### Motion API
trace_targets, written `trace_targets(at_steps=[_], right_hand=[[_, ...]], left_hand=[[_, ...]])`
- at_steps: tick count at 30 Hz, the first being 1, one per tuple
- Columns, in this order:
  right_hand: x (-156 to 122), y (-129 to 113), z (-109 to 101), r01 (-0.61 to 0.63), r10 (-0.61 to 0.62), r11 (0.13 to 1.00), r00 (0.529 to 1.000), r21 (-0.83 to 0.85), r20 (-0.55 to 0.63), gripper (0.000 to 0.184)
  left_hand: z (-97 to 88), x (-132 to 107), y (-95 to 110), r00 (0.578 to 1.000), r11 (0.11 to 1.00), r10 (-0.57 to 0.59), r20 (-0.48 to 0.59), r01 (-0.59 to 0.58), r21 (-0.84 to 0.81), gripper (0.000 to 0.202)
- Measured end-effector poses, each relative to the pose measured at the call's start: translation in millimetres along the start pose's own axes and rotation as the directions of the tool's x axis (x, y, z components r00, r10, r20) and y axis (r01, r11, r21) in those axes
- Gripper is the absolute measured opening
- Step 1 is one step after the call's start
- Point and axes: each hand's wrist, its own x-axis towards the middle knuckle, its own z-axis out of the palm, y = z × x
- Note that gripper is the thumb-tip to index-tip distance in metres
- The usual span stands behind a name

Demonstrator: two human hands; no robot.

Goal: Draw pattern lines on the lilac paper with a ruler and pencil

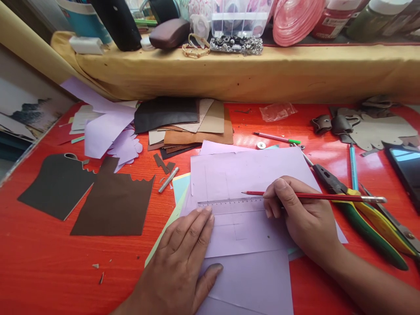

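Observation:
My right hand [298, 210] pinches a red pencil [315, 196], its tip pointing left just above a clear ruler [236, 204]. The ruler lies across a sheet of purple paper [262, 170] that bears thin pencil lines. My left hand [183, 253] rests flat, fingers stretched out, with the fingertips on the ruler's left end. More purple sheets [252, 284] lie beneath, along with green and blue ones.
Dark leather pieces [114, 205] and purple paper scraps [108, 131] lie left. Stacked leather [193, 122] sits behind. Pliers [361, 210], a teal pen [353, 166] and a phone [405, 170] are at the right. A cloth-covered shelf [236, 74] with jars runs along the back.

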Motion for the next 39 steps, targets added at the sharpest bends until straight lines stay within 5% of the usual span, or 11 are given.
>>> trace_targets(at_steps=[39], right_hand=[[4.1,2.4,0.5,-0.021,0.021,0.999,1.000,0.033,0.007,0.051]], left_hand=[[0.4,2.3,-0.5,0.999,0.999,0.031,-0.023,-0.030,0.039,0.057]])
